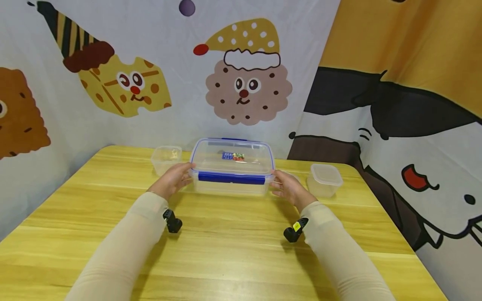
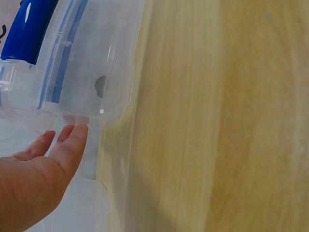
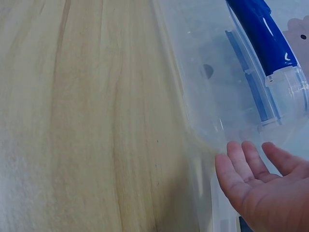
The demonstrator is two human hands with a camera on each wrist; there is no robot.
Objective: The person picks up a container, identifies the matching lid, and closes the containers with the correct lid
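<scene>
A large clear plastic food container [image 1: 231, 188] with a blue-edged lid [image 1: 211, 156] stands upright toward the back of the table. Its long blue latch [image 1: 231, 178] lies flat along the front side. At the left end, my left hand [image 1: 174, 179] has its fingertips against the wall just under the rim. My right hand [image 1: 291, 187] is at the opposite end, thumb by the lid's edge and the other fingers lower down. In both wrist views the fingers [image 2: 70, 145] are fairly straight and touch the end walls without curling round them.
Behind my left hand stands a small clear tub [image 1: 162, 156]. To the right sits another small tub with a whitish lid [image 1: 325, 173], and part of a further clear one shows behind my right hand. A cartoon-printed cloth [image 1: 180, 125] hangs along the table's [image 1: 226, 251] back edge.
</scene>
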